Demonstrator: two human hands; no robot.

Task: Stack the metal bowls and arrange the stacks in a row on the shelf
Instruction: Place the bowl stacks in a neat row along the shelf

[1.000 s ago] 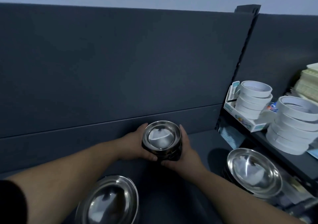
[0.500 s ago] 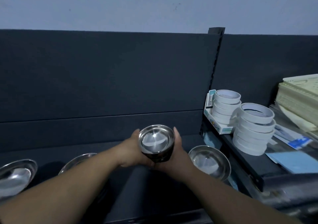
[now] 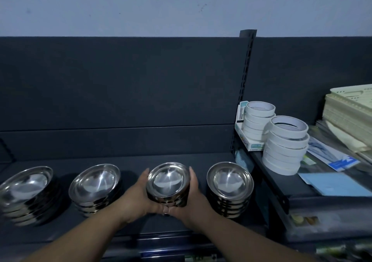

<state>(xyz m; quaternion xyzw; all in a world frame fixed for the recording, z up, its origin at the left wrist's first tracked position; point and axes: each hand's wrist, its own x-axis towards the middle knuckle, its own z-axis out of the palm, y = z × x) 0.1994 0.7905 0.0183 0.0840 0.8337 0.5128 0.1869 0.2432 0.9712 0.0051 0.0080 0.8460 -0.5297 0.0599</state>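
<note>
Bowls in a small stack [image 3: 168,183] sit cupped between left hand [image 3: 138,197] and right hand [image 3: 194,198], each grip clamped on its sides, likely so none slide. It fills the shelf [image 3: 181,157] gap between middle stack [image 3: 94,187] and right stack [image 3: 229,187].

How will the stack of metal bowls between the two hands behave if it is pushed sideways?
The held stack probably slides as one, since the bowls look nested. The polished metal may be slippery, so both hands, left hand and right hand, cup it. It looks rigid, unlikely to bend.
</note>
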